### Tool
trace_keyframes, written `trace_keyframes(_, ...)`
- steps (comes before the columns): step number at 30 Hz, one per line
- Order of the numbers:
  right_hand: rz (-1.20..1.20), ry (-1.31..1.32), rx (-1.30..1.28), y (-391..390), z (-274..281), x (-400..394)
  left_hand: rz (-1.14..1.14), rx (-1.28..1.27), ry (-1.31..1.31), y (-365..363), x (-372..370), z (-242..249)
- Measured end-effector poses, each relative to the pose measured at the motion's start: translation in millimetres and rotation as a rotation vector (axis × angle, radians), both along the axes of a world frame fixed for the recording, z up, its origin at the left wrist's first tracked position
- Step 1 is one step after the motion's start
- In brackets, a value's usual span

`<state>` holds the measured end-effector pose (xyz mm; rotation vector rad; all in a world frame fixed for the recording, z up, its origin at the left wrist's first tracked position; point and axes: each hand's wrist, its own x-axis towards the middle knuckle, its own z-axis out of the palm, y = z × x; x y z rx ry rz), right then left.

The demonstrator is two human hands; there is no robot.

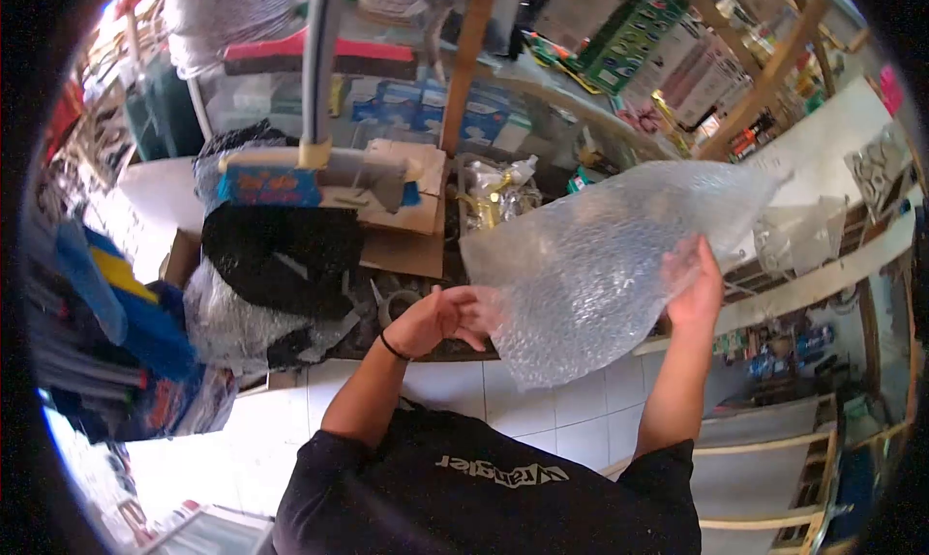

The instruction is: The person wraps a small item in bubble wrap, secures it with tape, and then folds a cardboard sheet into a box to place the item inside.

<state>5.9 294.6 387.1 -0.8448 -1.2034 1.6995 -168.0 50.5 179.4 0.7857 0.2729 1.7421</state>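
A large, see-through sheet of bubble wrap (590, 265) spreads between my two hands, above the counter's front edge. My left hand (445, 321) is at the sheet's lower left edge, its fingers spread and some fingertips behind the plastic. At the sheet's right side is my right hand (694, 284), fingers apart, with part of them seen through the wrap. Past the sheet's left edge sits a clear container of gold and silver metal pieces (498, 192). A roll of tape (395, 306) lies just beyond my left hand.
Brown cardboard (402, 250) and a black bundle (276, 255) lie on the counter at left. A grey pole (317, 61) stands behind them. Blue boxes (416, 110) sit in the glass case. Wooden slatted shelves (764, 449) are at lower right.
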Motion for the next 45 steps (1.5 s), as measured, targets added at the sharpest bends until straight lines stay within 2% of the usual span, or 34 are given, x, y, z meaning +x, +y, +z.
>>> trace_keyframes(2,0.0,0.01,0.012,0,4,0,0.085,-0.015,0.141,1,-4,7)
trace_keyframes(3,-0.003,0.02,0.02,0,5,1,0.122,0.028,0.122,2,-2,11)
trace_keyframes(6,0.025,0.023,0.079,7,3,8,0.218,-0.048,0.239,1,1,31)
trace_keyframes(10,0.028,0.092,0.009,15,-6,14,0.288,-0.171,0.248,12,14,34)
trace_keyframes(13,0.143,0.063,0.003,6,-24,21,0.369,-0.304,0.315,19,26,29)
trace_keyframes(16,0.148,-0.045,0.063,-6,-39,28,0.504,-0.584,0.65,22,36,6)
trace_keyframes(18,0.097,-0.003,0.137,10,-64,35,0.705,-0.758,1.261,21,44,-37)
trace_keyframes(20,0.078,0.003,0.166,22,-86,41,0.74,-0.697,0.998,24,58,-134)
trace_keyframes(23,0.076,0.009,0.142,22,-111,42,0.432,-1.009,0.918,-4,85,-72)
trace_keyframes(26,0.101,-0.004,0.136,19,-122,41,0.422,-0.969,0.377,-8,104,-100)
trace_keyframes(27,0.107,-0.036,0.18,21,-126,41,0.392,-0.995,0.353,-10,106,-98)
trace_keyframes(30,0.139,-0.172,0.341,27,-142,46,0.343,-1.123,0.6,-15,107,-117)
trace_keyframes(32,0.191,-0.302,0.488,29,-154,46,0.415,-1.087,1.11,-23,106,-127)
trace_keyframes(33,0.233,-0.328,0.563,11,-133,48,0.448,-1.059,1.363,-32,101,-160)
trace_keyframes(34,0.29,-0.277,0.53,8,-141,47,0.476,-1.017,1.613,-33,102,-157)
trace_keyframes(35,0.37,-0.363,0.69,5,-141,52,0.626,-1.09,1.462,-36,103,-155)
trace_keyframes(36,0.456,-0.45,0.851,1,-137,56,0.567,-1.272,1.314,-33,100,-105)
trace_keyframes(37,0.542,-0.449,0.927,-2,-140,61,0.681,-1.282,1.248,-30,97,-80)
trace_keyframes(38,0.634,-0.446,1.003,-6,-144,66,0.961,-1.16,1.219,-28,95,-67)
trace_keyframes(39,0.728,-0.435,1.076,-12,-148,69,0.937,-1.251,1.235,-22,91,-42)
trace_keyframes(41,0.809,-0.248,1.113,-34,-151,70,0.932,-1.054,0.918,-7,86,-25)
trace_keyframes(42,0.846,-0.153,1.124,-42,-152,72,0.831,-1.033,0.726,1,87,-17)
trace_keyframes(44,0.959,-0.165,1.141,-49,-157,80,0.63,-0.967,0.344,18,91,-8)
trace_keyframes(45,1.0,-0.18,1.109,-52,-163,85,0.594,-0.945,0.354,24,90,-12)
